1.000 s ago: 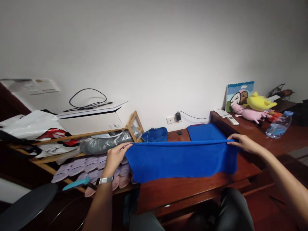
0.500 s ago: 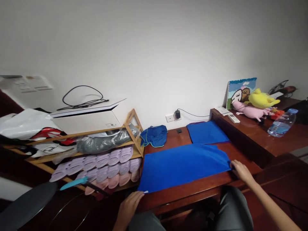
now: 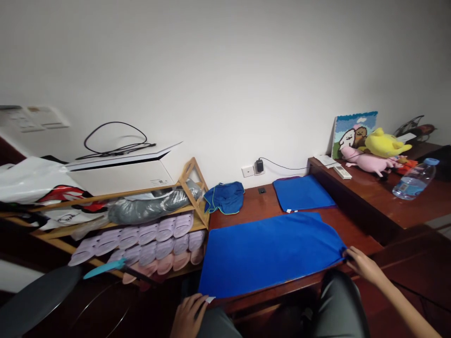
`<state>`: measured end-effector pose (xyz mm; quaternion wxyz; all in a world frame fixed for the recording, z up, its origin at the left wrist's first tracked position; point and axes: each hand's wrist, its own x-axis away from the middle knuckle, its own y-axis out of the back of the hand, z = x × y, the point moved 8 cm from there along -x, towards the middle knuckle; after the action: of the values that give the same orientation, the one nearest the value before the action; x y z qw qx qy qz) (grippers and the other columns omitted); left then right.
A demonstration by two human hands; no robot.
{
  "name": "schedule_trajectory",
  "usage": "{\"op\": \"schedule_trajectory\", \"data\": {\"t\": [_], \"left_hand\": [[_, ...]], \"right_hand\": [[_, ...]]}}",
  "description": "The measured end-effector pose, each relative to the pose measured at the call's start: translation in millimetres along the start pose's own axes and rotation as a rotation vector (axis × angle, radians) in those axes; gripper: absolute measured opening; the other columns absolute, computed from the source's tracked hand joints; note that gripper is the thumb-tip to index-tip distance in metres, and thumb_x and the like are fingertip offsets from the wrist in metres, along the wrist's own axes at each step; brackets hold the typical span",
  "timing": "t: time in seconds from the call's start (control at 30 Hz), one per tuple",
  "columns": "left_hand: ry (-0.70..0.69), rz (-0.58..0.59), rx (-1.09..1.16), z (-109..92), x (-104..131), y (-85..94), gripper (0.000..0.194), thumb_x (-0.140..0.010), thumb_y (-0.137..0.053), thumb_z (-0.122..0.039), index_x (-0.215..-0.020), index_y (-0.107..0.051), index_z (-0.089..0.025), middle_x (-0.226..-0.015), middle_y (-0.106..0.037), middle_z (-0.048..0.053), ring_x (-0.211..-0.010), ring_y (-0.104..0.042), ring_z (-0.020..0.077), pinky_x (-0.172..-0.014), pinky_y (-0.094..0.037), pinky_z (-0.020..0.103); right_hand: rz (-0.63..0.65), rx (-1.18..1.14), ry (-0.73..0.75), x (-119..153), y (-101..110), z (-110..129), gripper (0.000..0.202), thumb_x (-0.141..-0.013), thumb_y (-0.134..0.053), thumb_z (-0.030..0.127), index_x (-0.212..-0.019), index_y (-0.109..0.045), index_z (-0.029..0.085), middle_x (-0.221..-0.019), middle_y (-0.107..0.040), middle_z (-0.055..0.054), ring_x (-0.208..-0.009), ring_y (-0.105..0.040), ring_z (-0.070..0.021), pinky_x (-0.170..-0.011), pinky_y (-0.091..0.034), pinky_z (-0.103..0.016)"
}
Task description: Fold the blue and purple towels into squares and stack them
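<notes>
A blue cloth lies spread over the wooden table, its near edge close to the table's front. My right hand pinches its right corner, drawing folds toward the fingers. At the near left corner, where a small white tag shows, my left hand has its fingers closed on the cloth. Behind it lies a folded blue cloth with small white tags at its front edge. A crumpled dark blue cloth with light green edging rests at the back left.
On the left, a wooden rack holds several slippers and a white box. A raised wooden surface at right carries plush toys, a remote and a water bottle. A black plug sits in the wall socket.
The spread cloth has been pulled nearer to me and slightly right at its right corner, both hands moving with it. White tags on the folded cloth behind are now uncovered.
</notes>
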<state>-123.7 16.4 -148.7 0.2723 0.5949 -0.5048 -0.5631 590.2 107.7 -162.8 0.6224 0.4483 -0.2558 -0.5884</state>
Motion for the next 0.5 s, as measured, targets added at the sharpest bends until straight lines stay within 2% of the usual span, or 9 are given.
{"op": "schedule_trajectory", "data": {"t": [0.07,0.23,0.37,0.5], "left_hand": [[-0.002,-0.028,-0.014,0.8,2.6,0.8,0.041,-0.102,-0.047,-0.057,-0.106,-0.083,-0.037,-0.105,-0.082,0.004,-0.096,-0.076,0.0244,-0.083,-0.060,0.037],[-0.010,-0.063,-0.039,5.7,10.0,3.5,0.047,-0.099,-0.047,-0.067,-0.102,-0.084,-0.038,-0.103,-0.083,0.003,-0.098,-0.077,0.0262,-0.089,-0.061,0.040],[-0.007,-0.018,0.045,7.5,13.8,4.8,0.040,-0.099,-0.052,-0.063,-0.105,-0.084,-0.040,-0.105,-0.083,0.003,-0.101,-0.077,0.0265,-0.093,-0.064,0.040],[0.045,0.026,0.201,6.8,14.3,5.2,0.039,-0.102,-0.047,-0.056,-0.110,-0.082,-0.042,-0.107,-0.082,0.000,-0.100,-0.078,0.0230,-0.093,-0.067,0.035]], "right_hand": [[-0.043,0.017,0.001,9.6,-0.3,-0.1,0.028,-0.092,-0.049,0.042,-0.096,-0.073,0.028,-0.099,-0.074,-0.008,-0.092,-0.075,-0.0245,-0.085,-0.062,-0.035],[-0.149,0.048,-0.039,33.7,-6.7,-2.9,0.035,-0.094,-0.045,0.044,-0.104,-0.077,0.033,-0.109,-0.078,-0.007,-0.095,-0.078,-0.0265,-0.076,-0.065,-0.035],[-0.209,0.068,-0.040,48.0,-12.4,-4.3,0.040,-0.093,-0.044,0.046,-0.111,-0.079,0.034,-0.121,-0.078,-0.008,-0.104,-0.077,-0.0295,-0.081,-0.066,-0.038],[-0.247,0.092,-0.047,50.6,-15.1,-4.9,0.042,-0.095,-0.045,0.048,-0.115,-0.079,0.033,-0.126,-0.077,-0.008,-0.106,-0.077,-0.0295,-0.081,-0.067,-0.038]]}}
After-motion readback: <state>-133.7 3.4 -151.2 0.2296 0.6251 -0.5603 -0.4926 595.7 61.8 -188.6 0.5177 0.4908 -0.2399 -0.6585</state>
